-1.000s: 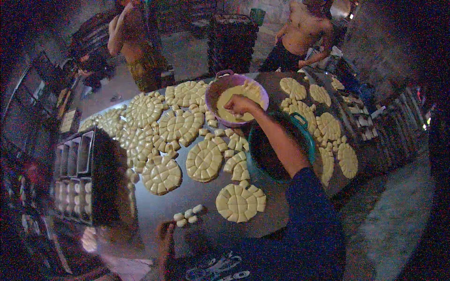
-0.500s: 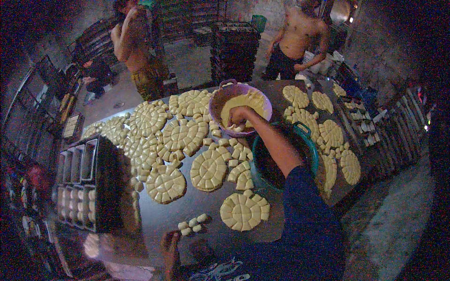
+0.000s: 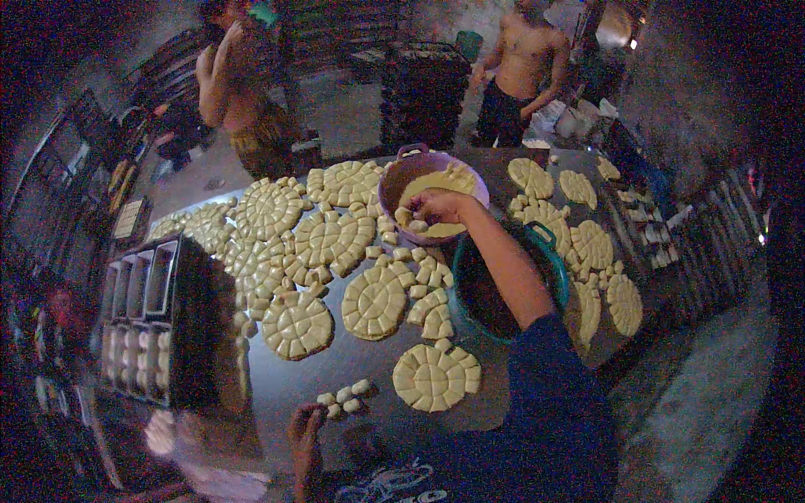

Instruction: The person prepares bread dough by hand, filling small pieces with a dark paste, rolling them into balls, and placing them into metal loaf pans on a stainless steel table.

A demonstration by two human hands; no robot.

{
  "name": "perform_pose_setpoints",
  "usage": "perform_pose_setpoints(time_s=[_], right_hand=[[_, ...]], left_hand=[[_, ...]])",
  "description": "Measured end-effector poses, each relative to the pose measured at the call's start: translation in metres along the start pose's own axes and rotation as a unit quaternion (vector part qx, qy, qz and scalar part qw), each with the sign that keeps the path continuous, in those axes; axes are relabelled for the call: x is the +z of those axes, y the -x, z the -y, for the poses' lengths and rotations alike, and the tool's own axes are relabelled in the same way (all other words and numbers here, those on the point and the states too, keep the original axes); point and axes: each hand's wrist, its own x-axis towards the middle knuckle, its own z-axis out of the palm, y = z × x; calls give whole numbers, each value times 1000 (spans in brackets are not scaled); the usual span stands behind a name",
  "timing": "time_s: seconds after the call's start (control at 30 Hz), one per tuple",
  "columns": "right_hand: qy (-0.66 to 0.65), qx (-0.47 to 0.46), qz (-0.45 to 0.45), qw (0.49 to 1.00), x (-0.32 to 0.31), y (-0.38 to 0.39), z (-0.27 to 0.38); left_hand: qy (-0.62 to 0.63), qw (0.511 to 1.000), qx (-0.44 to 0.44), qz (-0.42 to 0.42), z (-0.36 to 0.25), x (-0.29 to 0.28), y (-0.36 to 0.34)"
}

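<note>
My right hand [image 3: 440,206] is over the purple basin [image 3: 388,201], its fingers closed on small pale dough balls [image 3: 417,225]. A pale yellow mass [image 3: 436,180], finely textured, coats the basin's inside. My left hand [image 3: 305,426] is low at the table's near side, its fingers apart beside a small cluster of dough balls [image 3: 343,398]. Whether its fingertips touch the nearest ball, I cannot tell. Round slabs of dough scored into pieces [image 3: 436,379] lie about the table, several of them crowded together on the left.
A dark green tub [image 3: 459,289] stands under my right forearm. Black baking tins [image 3: 159,281], some holding dough balls, stand at the left; more filled tins [image 3: 650,226] are at the far right. Two people [image 3: 243,92] [image 3: 521,71] stand beyond the table [image 3: 272,394], near stacked dark trays [image 3: 425,101].
My right hand has lifted slightly out of the yellow mass, and dough balls now show in its fingers. My left hand has edged up toward the small cluster.
</note>
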Motion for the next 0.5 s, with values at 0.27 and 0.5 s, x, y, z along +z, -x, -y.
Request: perform_pose_setpoints(time_s=[0.27,0.5], right_hand=[[-337,-198,10,921,201,94,48],[-479,-158,3,864,343,153,45]], left_hand=[[213,959,-87,169,-2,46,-28],[181,966,-34,183,-33,52,-11]])
